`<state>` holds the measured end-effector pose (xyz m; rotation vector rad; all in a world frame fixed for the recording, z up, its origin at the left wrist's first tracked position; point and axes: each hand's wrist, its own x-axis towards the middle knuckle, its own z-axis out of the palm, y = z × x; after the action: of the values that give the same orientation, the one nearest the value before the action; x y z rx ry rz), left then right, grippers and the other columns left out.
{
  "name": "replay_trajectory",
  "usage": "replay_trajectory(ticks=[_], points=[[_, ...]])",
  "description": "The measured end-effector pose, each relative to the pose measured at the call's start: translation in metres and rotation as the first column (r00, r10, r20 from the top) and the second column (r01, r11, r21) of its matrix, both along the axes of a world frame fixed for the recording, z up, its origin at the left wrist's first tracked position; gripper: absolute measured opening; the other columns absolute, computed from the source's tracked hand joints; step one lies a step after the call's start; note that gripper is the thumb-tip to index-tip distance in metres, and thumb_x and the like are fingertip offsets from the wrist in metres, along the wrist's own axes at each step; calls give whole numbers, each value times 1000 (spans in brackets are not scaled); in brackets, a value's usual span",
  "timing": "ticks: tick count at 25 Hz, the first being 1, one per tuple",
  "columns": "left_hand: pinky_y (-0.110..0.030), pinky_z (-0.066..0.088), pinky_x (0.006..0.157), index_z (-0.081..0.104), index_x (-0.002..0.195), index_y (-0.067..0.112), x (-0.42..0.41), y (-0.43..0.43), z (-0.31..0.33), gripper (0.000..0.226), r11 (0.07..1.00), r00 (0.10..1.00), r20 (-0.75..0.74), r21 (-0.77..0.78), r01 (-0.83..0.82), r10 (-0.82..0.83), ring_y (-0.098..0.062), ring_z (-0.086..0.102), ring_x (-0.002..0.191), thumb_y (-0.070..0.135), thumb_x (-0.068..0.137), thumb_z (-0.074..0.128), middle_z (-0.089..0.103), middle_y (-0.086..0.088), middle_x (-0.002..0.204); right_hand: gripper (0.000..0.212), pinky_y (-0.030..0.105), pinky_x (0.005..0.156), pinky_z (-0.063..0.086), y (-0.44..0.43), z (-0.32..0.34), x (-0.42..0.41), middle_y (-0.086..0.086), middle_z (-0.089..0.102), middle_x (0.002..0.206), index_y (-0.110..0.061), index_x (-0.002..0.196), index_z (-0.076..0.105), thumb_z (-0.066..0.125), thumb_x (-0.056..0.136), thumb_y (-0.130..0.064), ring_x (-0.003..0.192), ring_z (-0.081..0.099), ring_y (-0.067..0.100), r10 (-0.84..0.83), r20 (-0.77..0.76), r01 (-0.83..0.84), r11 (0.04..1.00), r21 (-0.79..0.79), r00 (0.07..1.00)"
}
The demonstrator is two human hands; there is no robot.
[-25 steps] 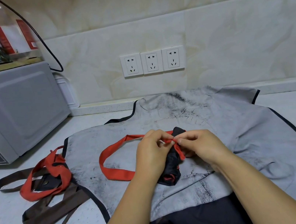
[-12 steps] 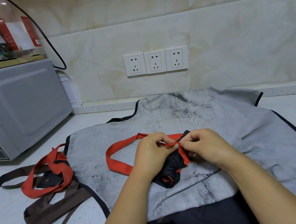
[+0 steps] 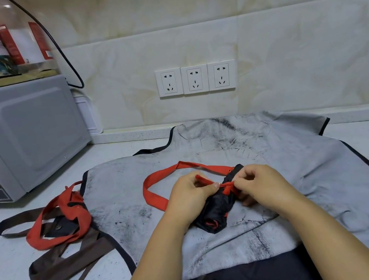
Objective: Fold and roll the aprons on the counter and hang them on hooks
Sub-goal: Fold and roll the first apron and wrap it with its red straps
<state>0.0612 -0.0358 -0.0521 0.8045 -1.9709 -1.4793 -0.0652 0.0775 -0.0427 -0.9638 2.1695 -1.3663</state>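
Note:
A rolled black apron lies on top of a grey apron spread flat on the counter. Its red strap loops out to the left. My left hand and my right hand meet over the roll, each pinching an end of the red strap where it crosses the roll. A third apron, dark with red and brown straps, lies bunched at the left.
A grey microwave stands at the left with boxes on top and a black cable behind it. Three wall sockets sit on the tiled wall. The white counter edge runs along the lower left.
Both hands have kept working the red strap on the roll; the fingers have shifted slightly and the strap ends are pulled tighter around it.

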Motion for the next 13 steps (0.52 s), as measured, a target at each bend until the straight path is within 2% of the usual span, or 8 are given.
replay_trajectory(ticks=[2,5,9,13], points=[[-44,54,85,64,69,15,-1,-1,0,17,1000,1000,2,3,8,-8,-28,70,85,13,81,76,73,-14,86,11,33,55,56,1,1,2,2,65,67,-16,79,69,63,87,-21,57,62,17,18,73,-14,998,-53,997],[-48,54,87,65,65,20,-1,-2,-1,18,999,999,-11,36,36,-36,-29,70,86,16,77,78,73,-14,85,9,23,47,46,0,3,6,3,60,65,-17,78,71,70,86,-21,58,55,15,52,126,-39,994,-99,991],[-50,53,93,66,67,18,1,-2,0,13,993,997,-19,95,70,-69,-33,70,93,18,72,79,74,-15,89,14,23,48,44,-1,2,7,2,60,63,-15,74,67,73,83,-24,56,54,14,17,167,-2,996,-87,986],[-40,56,89,62,67,11,0,1,3,20,983,996,-45,165,79,-72,-29,72,91,2,80,73,76,-11,89,18,25,49,42,-4,-2,7,0,61,66,-13,77,63,77,80,-25,55,53,14,-10,143,16,999,-42,990]])
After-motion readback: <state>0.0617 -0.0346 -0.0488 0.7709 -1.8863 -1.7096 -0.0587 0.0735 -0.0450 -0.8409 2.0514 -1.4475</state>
